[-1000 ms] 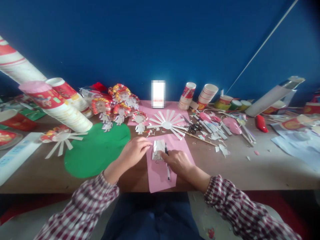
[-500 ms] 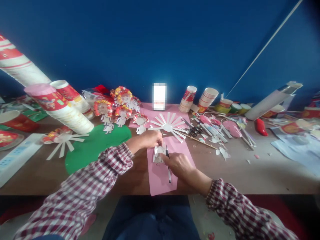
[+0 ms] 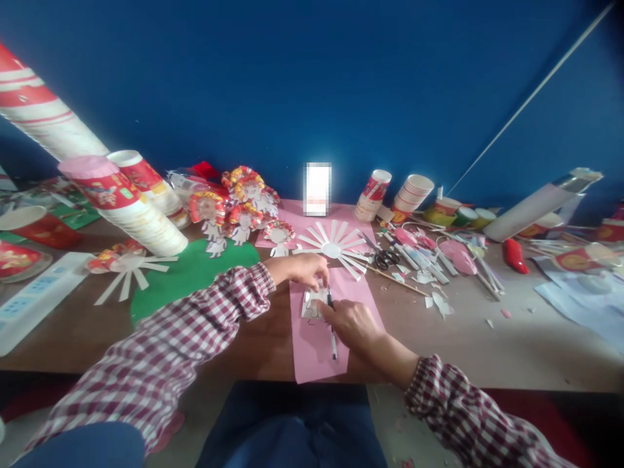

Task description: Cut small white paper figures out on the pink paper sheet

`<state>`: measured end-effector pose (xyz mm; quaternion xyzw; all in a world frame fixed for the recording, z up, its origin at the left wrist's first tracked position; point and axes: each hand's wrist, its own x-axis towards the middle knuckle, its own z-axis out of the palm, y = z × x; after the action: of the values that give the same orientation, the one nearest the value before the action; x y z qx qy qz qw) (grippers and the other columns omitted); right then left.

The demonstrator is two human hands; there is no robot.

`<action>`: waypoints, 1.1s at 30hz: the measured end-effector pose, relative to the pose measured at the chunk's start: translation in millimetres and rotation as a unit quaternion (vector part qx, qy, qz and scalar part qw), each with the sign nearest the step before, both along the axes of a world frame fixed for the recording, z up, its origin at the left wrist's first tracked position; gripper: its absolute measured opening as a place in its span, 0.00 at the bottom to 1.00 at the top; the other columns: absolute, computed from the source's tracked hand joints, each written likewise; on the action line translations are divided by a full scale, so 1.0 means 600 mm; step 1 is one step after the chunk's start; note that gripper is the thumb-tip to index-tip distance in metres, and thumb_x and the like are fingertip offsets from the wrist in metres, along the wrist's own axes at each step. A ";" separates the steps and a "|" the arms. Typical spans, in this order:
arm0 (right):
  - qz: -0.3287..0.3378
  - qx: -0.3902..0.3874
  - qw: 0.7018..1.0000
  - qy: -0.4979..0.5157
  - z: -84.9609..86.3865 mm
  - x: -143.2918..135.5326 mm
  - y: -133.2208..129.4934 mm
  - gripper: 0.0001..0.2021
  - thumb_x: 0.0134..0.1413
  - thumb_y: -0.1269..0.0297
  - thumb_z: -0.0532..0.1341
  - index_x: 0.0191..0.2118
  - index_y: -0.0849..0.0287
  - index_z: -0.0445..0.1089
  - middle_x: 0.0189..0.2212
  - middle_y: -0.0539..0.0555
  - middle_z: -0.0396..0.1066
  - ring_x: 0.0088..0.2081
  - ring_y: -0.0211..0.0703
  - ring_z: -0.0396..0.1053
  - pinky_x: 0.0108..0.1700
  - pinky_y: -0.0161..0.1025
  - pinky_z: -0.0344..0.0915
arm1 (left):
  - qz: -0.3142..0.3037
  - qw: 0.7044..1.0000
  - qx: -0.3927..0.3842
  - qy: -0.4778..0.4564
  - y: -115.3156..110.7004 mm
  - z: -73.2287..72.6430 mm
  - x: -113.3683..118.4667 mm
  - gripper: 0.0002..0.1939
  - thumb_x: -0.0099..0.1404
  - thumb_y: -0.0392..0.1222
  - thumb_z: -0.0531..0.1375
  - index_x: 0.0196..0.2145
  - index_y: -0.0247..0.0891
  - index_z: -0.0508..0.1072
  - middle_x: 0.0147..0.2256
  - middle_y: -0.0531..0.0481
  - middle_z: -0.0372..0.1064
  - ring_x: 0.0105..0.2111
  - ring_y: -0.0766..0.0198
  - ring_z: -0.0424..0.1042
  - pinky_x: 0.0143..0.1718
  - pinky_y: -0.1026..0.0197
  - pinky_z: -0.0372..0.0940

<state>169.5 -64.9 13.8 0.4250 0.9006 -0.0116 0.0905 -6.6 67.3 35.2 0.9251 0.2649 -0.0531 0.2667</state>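
A small white paper with a line-drawn figure (image 3: pixel 309 308) lies on a pink sheet (image 3: pixel 316 357). My right hand (image 3: pixel 355 323) rests over its right side, thumb pressed onto the paper and the other fingers curled under and partly hidden. A black-and-clear pen (image 3: pixel 334 344) lies lengthwise on the pink sheet, passing beneath that thumb. Just above the top edge of the drawing is my left hand (image 3: pixel 306 269), its fingers bent downward and slightly apart, with nothing visible in them. Beyond it sits a white paper sunburst (image 3: pixel 332 250) of strips around a round centre.
Paper dolls with curly red-yellow rims (image 3: pixel 244 218) stand back left, near a green paper shape (image 3: pixel 195 260) and leaning stacks of paper cups (image 3: pixel 151 227). To the right are black scissors (image 3: pixel 387 259), a wooden stick (image 3: pixel 397 281), markers (image 3: pixel 419 257) and paper scraps (image 3: pixel 441 304).
My left hand has lifted slightly off the top of the drawing and its fingers have parted. My right hand stays on the paper. The whole view has shifted a little.
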 end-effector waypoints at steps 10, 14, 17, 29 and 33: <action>0.003 0.013 1.000 0.000 -0.006 0.002 0.001 0.23 0.62 0.76 0.51 0.61 0.56 0.61 0.31 0.58 0.73 0.33 0.47 0.73 0.29 0.37 0.62 | -0.001 1.000 -0.004 -0.010 -0.002 0.001 -0.005 0.20 0.50 0.31 0.70 0.42 0.43 0.81 0.33 0.53 0.69 0.33 0.66 0.68 0.31 0.68 0.60; 0.006 0.027 1.000 -0.001 -0.009 0.001 0.000 0.23 0.62 0.76 0.51 0.60 0.56 0.62 0.31 0.58 0.73 0.32 0.47 0.73 0.28 0.37 0.61 | 0.015 0.999 0.014 -0.045 -0.009 -0.002 -0.017 0.22 0.51 0.28 0.68 0.45 0.40 0.79 0.33 0.52 0.70 0.34 0.65 0.70 0.33 0.67 0.61; 0.005 0.029 1.000 -0.005 -0.008 0.001 -0.001 0.23 0.61 0.76 0.51 0.61 0.56 0.62 0.32 0.59 0.73 0.32 0.47 0.73 0.28 0.36 0.61 | 0.050 0.995 0.036 -0.084 -0.015 -0.007 -0.033 0.18 0.58 0.29 0.64 0.47 0.38 0.78 0.40 0.48 0.73 0.38 0.63 0.72 0.39 0.65 0.64; -0.001 -0.009 1.000 -0.027 0.016 -0.005 -0.001 0.23 0.65 0.73 0.51 0.63 0.56 0.59 0.34 0.62 0.75 0.35 0.48 0.75 0.31 0.36 0.64 | 0.151 0.958 0.146 -0.193 -0.123 -0.043 -0.108 0.11 0.69 0.33 0.55 0.43 0.38 0.78 0.44 0.47 0.75 0.46 0.60 0.70 0.50 0.56 0.65; -0.007 -0.013 0.999 -0.033 0.020 -0.007 0.000 0.22 0.66 0.72 0.50 0.63 0.55 0.60 0.35 0.62 0.75 0.35 0.48 0.75 0.32 0.36 0.65 | 0.118 0.952 0.195 -0.203 -0.170 -0.057 -0.109 0.12 0.71 0.36 0.55 0.46 0.40 0.77 0.44 0.45 0.73 0.44 0.60 0.67 0.45 0.56 0.66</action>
<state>165.1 -65.1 25.6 0.4300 0.8940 -0.0098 0.1254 -72.1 -34.9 1.1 0.9126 0.3176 0.2201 0.1335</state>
